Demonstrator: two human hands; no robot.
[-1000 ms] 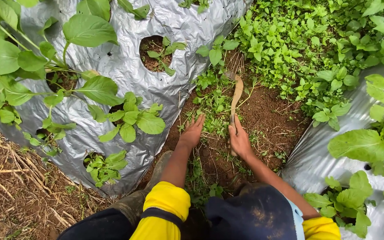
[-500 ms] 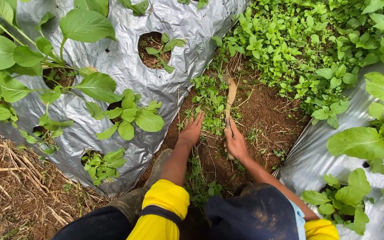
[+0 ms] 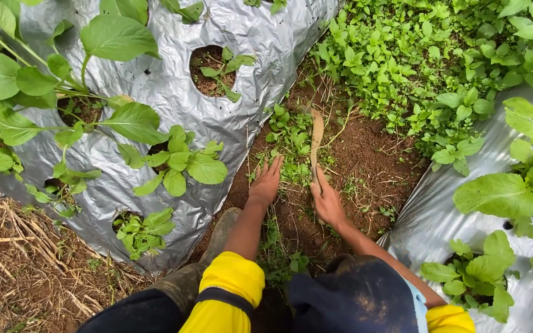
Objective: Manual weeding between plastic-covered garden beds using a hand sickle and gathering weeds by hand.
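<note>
The curved blade (image 3: 316,137) juts forward from our right hand (image 3: 326,200), which is closed around its handle, low over the furrow soil (image 3: 371,151), while our open left hand (image 3: 266,182) presses flat on weeds (image 3: 291,139) just left of that grip, steadying them.

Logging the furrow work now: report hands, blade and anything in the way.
Left hand flat on the weeds, holding nothing. Right hand gripping the blade, tip pointing up the furrow. Silver sheeting close on both sides.
</note>
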